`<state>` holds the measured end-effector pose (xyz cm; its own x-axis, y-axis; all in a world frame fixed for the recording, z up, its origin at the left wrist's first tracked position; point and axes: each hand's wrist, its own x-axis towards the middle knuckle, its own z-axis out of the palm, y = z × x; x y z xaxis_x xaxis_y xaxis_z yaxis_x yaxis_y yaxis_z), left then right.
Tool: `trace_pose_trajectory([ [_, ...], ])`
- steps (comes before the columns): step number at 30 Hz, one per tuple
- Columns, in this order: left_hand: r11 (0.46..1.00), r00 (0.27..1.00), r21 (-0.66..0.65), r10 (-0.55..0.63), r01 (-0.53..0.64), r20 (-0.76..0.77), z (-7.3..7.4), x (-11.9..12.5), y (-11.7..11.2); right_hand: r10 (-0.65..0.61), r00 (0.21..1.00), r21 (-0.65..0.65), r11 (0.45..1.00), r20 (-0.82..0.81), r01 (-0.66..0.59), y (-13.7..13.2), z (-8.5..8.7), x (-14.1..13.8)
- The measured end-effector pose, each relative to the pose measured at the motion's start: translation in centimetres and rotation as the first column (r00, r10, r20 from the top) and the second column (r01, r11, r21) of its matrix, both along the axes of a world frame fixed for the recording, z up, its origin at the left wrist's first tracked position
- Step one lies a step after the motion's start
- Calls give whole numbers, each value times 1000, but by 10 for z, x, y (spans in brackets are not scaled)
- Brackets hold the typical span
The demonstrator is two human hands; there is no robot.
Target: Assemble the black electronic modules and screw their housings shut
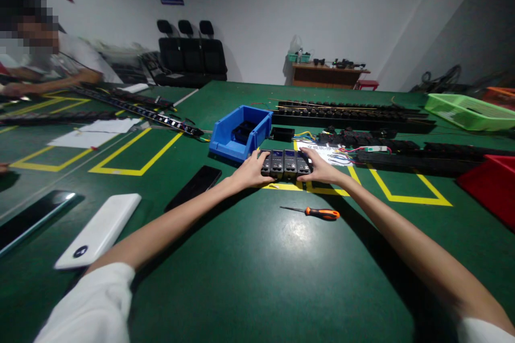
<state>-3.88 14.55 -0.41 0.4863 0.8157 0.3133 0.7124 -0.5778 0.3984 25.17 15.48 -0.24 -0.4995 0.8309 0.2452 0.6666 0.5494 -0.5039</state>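
Note:
Several small black box-shaped modules (284, 165) stand side by side in a row on the green table. At the row's left end, my left hand (252, 170) is closed on the outermost module. My right hand (318, 166) grips the opposite end, thumb in front and fingers behind. Just behind my left hand is a blue bin (229, 142) with dark parts inside. A screwdriver (311, 213) with an orange and black handle lies nearer to me, touched by neither hand. Under and behind my right hand is a white printed sheet (333, 155).
A black phone (195, 187), a white power-bank-like slab (100, 230) and another phone (36, 217) lie at left. Long black strips (350, 115) and wires are behind my right hand. A red bin (493, 187) and green basket (469, 110) stand right. Another person (76, 59) sits far left.

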Motion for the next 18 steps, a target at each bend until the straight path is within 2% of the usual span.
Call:
trace_pose_trajectory([
  [5,1000,1000,7,-1,1,12,-2,0,-1,-21,999,-65,998,-27,19,-1,-1,-2],
  [12,1000,1000,20,-2,1,25,-4,-1,0,-17,997,-89,996,-80,10,0,3,-5],
  [18,1000,999,20,-5,4,38,-4,8,1,-24,996,-95,995,-89,16,-2,3,5],
])
